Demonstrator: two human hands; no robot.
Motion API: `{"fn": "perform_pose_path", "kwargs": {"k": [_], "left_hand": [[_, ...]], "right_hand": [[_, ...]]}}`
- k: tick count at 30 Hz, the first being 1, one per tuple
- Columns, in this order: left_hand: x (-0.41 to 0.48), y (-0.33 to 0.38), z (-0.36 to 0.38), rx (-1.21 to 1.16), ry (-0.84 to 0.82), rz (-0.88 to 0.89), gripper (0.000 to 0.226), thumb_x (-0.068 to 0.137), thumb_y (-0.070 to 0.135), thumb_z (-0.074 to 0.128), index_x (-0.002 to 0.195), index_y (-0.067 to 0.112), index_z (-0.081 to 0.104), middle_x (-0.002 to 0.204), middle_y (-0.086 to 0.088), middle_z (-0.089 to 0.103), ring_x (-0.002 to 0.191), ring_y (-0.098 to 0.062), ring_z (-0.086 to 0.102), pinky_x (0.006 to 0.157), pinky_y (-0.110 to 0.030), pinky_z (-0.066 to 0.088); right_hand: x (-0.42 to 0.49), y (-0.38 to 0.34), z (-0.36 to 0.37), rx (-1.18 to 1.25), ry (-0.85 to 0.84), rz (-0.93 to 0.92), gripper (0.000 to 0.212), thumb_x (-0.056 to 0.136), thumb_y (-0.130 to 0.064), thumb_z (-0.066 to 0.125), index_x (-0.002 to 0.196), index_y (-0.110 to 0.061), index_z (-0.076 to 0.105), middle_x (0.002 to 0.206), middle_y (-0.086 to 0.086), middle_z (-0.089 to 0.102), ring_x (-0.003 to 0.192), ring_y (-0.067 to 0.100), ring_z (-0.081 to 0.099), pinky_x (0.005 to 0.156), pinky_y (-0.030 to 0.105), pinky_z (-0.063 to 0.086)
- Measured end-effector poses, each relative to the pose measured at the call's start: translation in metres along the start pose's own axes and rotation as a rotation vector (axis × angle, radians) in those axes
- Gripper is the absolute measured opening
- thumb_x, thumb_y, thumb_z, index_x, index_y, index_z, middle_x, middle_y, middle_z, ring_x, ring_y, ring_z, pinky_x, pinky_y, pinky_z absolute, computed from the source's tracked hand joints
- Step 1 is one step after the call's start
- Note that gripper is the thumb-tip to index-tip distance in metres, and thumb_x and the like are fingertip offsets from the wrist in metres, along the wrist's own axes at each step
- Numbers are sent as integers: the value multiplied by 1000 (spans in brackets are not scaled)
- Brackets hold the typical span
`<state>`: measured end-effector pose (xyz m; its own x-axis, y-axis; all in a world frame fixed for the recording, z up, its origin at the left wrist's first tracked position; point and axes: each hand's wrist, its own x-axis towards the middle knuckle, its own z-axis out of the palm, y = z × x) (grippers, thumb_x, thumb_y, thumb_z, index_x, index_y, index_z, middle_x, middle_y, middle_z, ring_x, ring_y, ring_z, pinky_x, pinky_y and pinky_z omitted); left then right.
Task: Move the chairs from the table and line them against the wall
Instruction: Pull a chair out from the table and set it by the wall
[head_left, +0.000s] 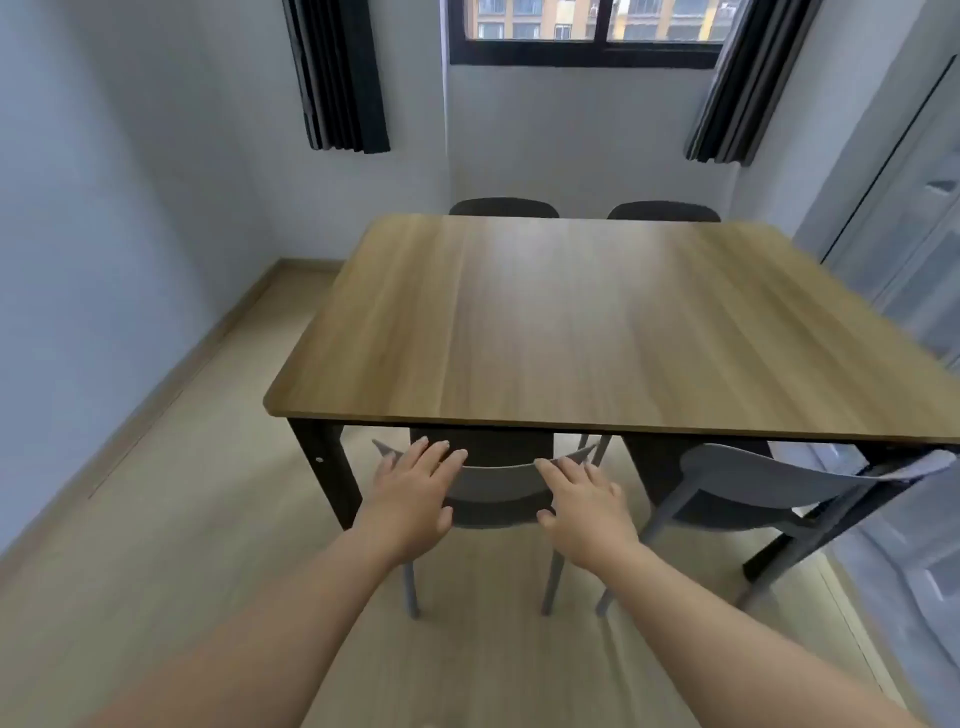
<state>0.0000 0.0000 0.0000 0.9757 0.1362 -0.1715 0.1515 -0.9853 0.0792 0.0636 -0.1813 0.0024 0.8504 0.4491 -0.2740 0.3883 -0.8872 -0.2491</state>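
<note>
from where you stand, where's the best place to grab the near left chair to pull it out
Grip the top edge of the near left chair backrest, from your side. It curves toward you, clear of the table, while the seat is tucked underneath. The left hand and right hand already spread near its two ends.

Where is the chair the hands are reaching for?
In the head view, the chair is tucked under the near edge of the table, on its left side, beside another grey chair.
</note>
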Motion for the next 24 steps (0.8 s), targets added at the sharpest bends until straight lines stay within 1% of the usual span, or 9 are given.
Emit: {"fn": "perform_pose_path", "kwargs": {"k": [5,7,9,10,12,13,15,19,24], "left_hand": [[65,-25,15,24,-91,73,65,96,34,46,152,26,14,162,1,14,151,-22,7,123,-44,9],[82,-31,25,3,-136,124,64,96,34,47,151,25,18,161,-1,18,151,-23,10,123,-42,13],[97,-39,36,-53,-174,143,58,96,32,48,149,23,26,157,-1,27,147,-24,22,119,-39,25],[101,-41,41,-65,-180,154,51,97,31,47,145,22,33,151,-2,38,140,-24,35,113,-37,35],[107,-43,48,-29,-181,189,31,97,25,45,128,22,50,125,-1,60,110,-20,59,90,-32,50],[109,-45,50,-6,-178,199,24,97,22,44,119,22,54,113,0,64,98,-19,62,81,-30,52],[111,-46,52,9,-180,204,20,97,19,44,113,22,56,103,0,66,90,-19,64,73,-29,51],[104,-46,55,-14,-203,206,22,98,19,41,115,20,56,104,-2,66,91,-21,64,78,-32,53],[61,-39,71,-21,-227,262,25,98,20,40,117,18,57,109,-4,66,98,-23,63,84,-35,53]], "right_hand": [[56,-11,16,-41,-22,89,61,97,-28,45,150,-33,15,161,-1,16,150,28,5,121,46,7],[73,-15,26,-81,-31,104,57,96,-20,47,147,-30,24,157,0,28,149,27,10,121,47,7],[87,-18,34,-101,-19,108,50,94,-15,51,140,-28,36,146,0,43,145,25,23,120,48,9],[92,-17,37,-108,-10,99,47,93,-13,52,136,-27,40,142,-1,47,141,24,30,119,48,11],[98,-15,44,-107,17,81,43,92,-12,52,132,-27,44,136,-3,51,135,22,37,119,45,13],[99,-13,47,-102,42,72,41,93,-12,51,131,-27,46,134,-3,52,133,22,39,120,43,14],[99,-11,49,-91,92,56,36,94,-14,50,129,-26,48,130,-3,55,128,21,42,118,38,19],[85,-14,51,-71,132,57,26,95,-11,48,118,-21,54,118,0,59,114,23,49,104,31,33],[43,-13,62,-77,88,60,24,92,0,43,107,-13,55,111,6,60,96,25,47,90,31,36]]}}
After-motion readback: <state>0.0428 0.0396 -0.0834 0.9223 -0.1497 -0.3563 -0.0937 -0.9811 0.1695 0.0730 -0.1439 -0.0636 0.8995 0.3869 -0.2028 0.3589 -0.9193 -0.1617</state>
